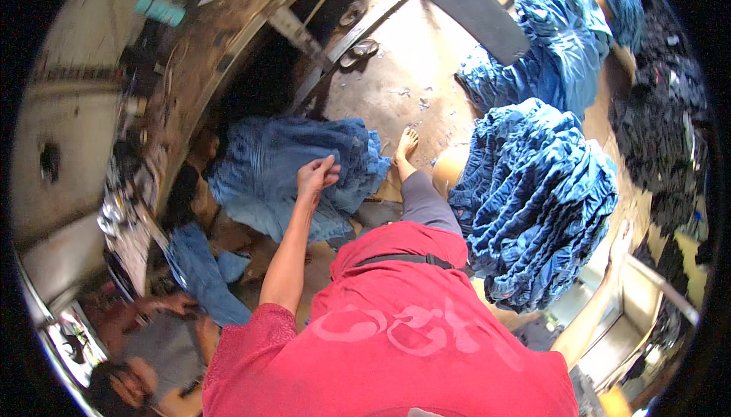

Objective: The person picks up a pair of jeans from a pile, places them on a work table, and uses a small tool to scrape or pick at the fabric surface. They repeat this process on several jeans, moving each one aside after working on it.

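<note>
My left hand point(315, 176) hovers over a stack of blue denim pieces point(263, 150) at the left. Its fingers are curled and pressed toward the thumb; whatever they may hold is too small to make out. On the right, a thick bundle of gathered blue denim garments point(537, 200) lies in bunched folds against my leg. Past the outer side of that bundle reaches my right hand point(622, 242), fingers stretched out, with no object visible in it. The lower edge of the bundle hides the surface beneath.
Beyond the bundle is another blue denim heap point(560, 59), partly behind a dark beam point(464, 6). A wooden bench point(205, 59) runs along the left. Sandals point(359, 53) lie on the floor. Dark cloth point(659, 135) piles up far right. Another person point(164, 360) is at lower left beside denim point(202, 272).
</note>
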### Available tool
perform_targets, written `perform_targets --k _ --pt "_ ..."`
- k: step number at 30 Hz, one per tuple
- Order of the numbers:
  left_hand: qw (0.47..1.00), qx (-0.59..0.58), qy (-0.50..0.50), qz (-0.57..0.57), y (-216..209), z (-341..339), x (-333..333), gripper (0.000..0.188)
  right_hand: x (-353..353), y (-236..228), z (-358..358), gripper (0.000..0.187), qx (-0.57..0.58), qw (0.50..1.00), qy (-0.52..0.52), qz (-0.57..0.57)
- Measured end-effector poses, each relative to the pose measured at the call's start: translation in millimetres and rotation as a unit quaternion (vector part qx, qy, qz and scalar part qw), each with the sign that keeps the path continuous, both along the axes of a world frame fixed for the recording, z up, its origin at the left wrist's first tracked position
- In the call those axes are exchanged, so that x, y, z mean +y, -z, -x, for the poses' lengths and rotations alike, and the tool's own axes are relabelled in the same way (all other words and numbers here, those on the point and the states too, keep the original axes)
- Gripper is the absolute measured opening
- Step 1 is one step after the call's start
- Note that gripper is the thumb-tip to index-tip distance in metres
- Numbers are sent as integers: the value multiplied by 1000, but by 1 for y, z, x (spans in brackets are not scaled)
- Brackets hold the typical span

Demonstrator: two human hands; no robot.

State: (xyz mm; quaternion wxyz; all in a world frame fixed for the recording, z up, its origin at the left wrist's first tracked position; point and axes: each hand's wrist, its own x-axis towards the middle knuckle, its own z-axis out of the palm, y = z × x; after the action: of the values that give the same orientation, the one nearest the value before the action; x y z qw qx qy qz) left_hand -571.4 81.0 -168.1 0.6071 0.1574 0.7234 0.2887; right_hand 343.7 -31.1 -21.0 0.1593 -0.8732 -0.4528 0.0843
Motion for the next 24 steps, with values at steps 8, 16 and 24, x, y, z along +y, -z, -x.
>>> perform_targets --k 8,16,24 --pt "993 102 47 -34 28 36 117 41 7 -53 9 63 58 986 147 47" --pt "968 155 88 -176 6 19 266 37 150 -157 146 60 88 990 62 -89" --pt "950 108 124 -265 27 0 410 33 358 -153 373 40 190 974 -124 -24"
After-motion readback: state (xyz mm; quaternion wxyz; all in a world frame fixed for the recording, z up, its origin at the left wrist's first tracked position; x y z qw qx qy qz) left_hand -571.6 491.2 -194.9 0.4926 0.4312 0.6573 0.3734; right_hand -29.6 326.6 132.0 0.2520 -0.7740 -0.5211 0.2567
